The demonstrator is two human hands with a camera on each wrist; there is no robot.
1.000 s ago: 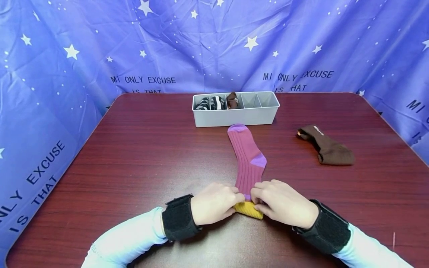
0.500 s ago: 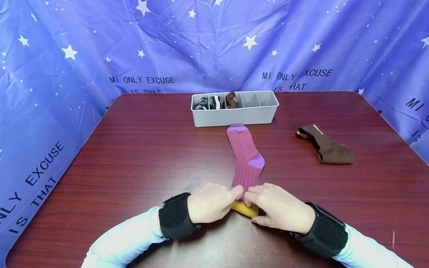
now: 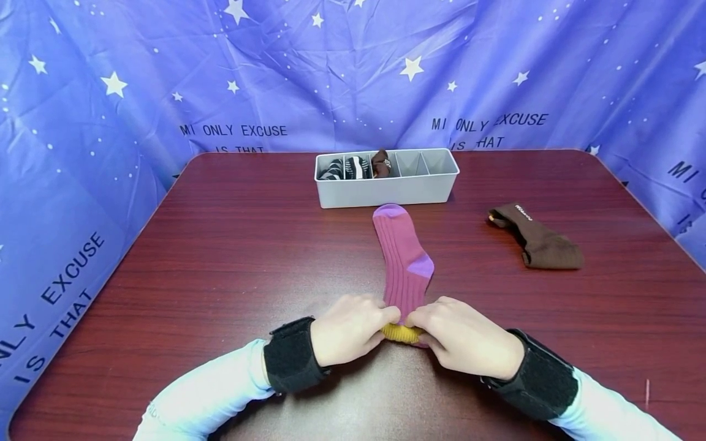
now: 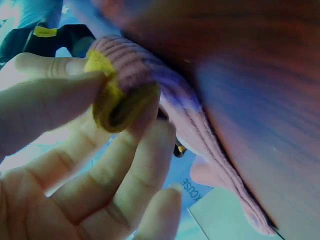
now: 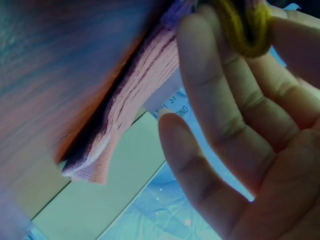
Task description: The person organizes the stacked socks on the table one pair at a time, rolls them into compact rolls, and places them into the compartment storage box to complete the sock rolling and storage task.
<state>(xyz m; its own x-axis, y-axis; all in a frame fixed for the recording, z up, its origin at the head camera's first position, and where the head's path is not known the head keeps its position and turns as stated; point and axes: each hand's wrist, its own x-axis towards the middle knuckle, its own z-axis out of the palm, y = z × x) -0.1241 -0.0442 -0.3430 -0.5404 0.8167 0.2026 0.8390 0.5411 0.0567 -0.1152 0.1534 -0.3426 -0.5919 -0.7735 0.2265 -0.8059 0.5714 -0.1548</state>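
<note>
A ribbed pink sock [image 3: 401, 251] with purple toe and heel lies flat on the table, its toe toward the box. Its yellow cuff [image 3: 401, 333] is folded over at the near end. My left hand [image 3: 350, 331] pinches the cuff's left side between thumb and fingers; the left wrist view shows the rolled yellow edge [image 4: 112, 112] there. On the right side my right hand [image 3: 469, 337] pinches the same cuff, seen as a yellow loop [image 5: 248, 35] in the right wrist view. Part of the cuff is hidden behind the fingers.
A grey divided box [image 3: 386, 192] stands behind the sock, with black-and-white striped socks [image 3: 356, 168] and a brown sock [image 3: 381, 164] in its left compartments. Another brown sock [image 3: 543, 242] lies folded at the right. A blue star-patterned curtain [image 3: 353, 73] hangs behind the table.
The fingers have regripped the cuff, the right hand loosening briefly and closing again. The yellow band now looks narrower and rolled farther toward the toe, and the sock has shifted slightly left.
</note>
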